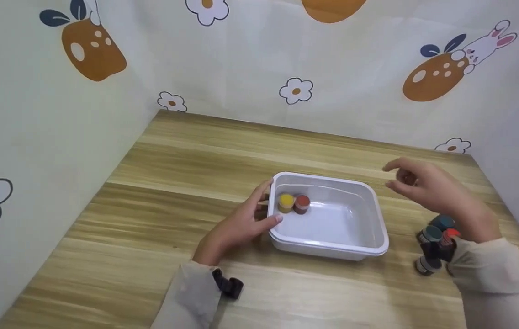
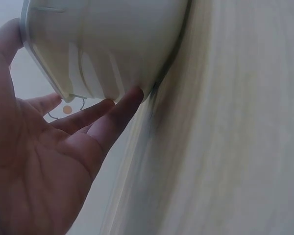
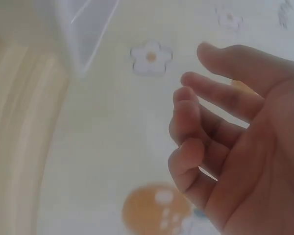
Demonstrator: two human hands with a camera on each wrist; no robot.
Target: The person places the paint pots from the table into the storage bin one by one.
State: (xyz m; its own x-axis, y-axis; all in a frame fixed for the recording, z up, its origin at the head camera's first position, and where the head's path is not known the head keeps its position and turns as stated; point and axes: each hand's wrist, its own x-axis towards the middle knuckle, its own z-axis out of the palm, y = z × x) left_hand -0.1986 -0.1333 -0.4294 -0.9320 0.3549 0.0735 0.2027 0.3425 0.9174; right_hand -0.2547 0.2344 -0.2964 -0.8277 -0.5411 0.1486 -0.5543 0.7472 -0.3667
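Note:
A white plastic tub (image 1: 332, 230) stands on the table, with a yellow-lidded paint pot (image 1: 286, 203) and a reddish-brown paint pot (image 1: 302, 204) side by side at its left end. My left hand (image 1: 240, 225) grips the tub's left side, thumb over the rim; in the left wrist view its fingers (image 2: 120, 115) press the outer wall. To the right of the tub, my right hand (image 1: 435, 185) is raised above the table. Its fingers are loosely bent, and the right wrist view shows nothing between them.
Several more small pots stand right of the tub, below the right forearm: two teal-topped pots (image 1: 431, 233), a red-topped one (image 1: 450, 236) and one nearer the front (image 1: 427, 265). The forearm partly hides this group. A patterned cloth wall (image 1: 241, 68) borders the wooden table (image 1: 150, 214).

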